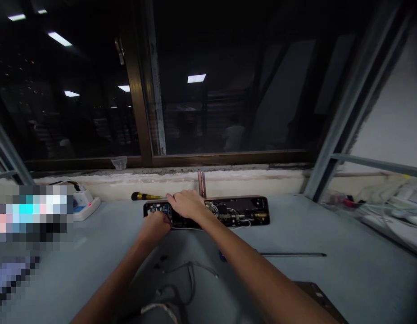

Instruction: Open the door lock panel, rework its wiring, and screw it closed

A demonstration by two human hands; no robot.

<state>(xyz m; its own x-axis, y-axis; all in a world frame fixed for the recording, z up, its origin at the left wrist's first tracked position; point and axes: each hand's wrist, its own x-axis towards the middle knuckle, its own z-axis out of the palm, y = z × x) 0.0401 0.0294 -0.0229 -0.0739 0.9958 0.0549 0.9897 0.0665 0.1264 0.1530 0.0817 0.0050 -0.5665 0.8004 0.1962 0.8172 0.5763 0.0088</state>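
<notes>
One long, black, round-cornered housing (241,205), open-topped and packed with small parts and white wires, is set on the smooth grey counter (289,229), directly beneath the fingers. Its left end, where one blue circuit board (164,209) is seen, is partly covered by the left hand (157,224), fingers curled narrow; its middle is spanned by the right hand (187,203), fingers bent. Whether anything is gripped by either cannot be told. One yellow-and-black rod-shaped tool (145,196) is placed behind, one long, thin, dark-shafted tool (292,255) in front.
</notes>
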